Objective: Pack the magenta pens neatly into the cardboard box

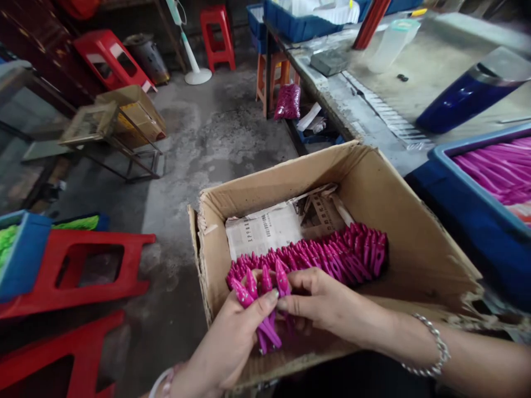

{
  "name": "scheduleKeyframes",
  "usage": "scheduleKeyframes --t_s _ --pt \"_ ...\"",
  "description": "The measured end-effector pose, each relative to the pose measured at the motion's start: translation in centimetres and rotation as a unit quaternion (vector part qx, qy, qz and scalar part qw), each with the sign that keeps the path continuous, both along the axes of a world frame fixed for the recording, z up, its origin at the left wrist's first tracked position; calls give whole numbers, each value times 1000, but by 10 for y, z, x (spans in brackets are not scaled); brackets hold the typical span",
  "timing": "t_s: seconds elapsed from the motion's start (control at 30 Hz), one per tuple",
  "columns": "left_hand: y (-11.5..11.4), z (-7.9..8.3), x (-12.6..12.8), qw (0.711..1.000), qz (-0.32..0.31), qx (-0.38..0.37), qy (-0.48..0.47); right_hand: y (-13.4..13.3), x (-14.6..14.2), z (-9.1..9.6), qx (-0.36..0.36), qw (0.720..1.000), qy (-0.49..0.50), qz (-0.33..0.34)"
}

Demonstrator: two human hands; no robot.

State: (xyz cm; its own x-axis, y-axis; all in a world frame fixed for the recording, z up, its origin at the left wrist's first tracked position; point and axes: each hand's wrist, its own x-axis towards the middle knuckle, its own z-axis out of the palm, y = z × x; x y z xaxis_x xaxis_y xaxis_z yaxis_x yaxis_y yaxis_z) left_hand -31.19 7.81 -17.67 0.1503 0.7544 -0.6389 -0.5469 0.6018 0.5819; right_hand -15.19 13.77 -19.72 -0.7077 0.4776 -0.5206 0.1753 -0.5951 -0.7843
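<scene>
An open cardboard box [398,204] sits in front of me, lined with newspaper [269,226]. A row of several magenta plastic pieces [332,257] stands packed along its near side. My left hand [232,342] grips a small bunch of magenta pieces [265,293] at the row's left end. My right hand [323,301], a bead bracelet on its wrist, pinches the same bunch from the right. Thumbs of both hands meet over the bunch.
A blue bin [468,210] of long magenta parts stands at the right, beside a grey worktable [440,61] with a blue bottle [464,99] and a clear cup [390,44]. Red plastic stools [78,265] lie at the left on the concrete floor.
</scene>
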Motion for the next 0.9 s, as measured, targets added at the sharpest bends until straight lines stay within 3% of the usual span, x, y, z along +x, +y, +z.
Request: scheduleKeyframes --t_s 0.07,0.13,0.23,0.3,0.43,0.53,0.63,0.73,0.8,0.9 --pt "0 0 -1 1000 -4 -6 14 8 10 1 25 1000 -4 -16" --pt "-1 -1 -3 999 -8 -17 39 22 25 0 110 992 -54 -23" --pt "0 0 -5 998 -15 -24 54 48 53 -13 253 946 -200 19" --pt "0 1 -5 998 -16 -25 48 58 68 -31 265 925 -265 56" --pt "0 2 -4 998 -19 -23 47 54 80 -71 258 910 -307 104" --pt "0 2 -5 998 -29 -18 48 51 79 -81 283 888 -336 137" --pt "0 1 -6 998 -30 -18 50 58 76 -66 338 855 -363 153" --pt "0 0 -6 998 -31 -21 48 57 69 -33 381 837 -366 141" --pt "0 -1 -4 998 -30 -24 48 46 57 -8 375 864 -313 121" --pt "0 -1 -2 999 -7 -25 26 19 30 17 274 951 -129 65"
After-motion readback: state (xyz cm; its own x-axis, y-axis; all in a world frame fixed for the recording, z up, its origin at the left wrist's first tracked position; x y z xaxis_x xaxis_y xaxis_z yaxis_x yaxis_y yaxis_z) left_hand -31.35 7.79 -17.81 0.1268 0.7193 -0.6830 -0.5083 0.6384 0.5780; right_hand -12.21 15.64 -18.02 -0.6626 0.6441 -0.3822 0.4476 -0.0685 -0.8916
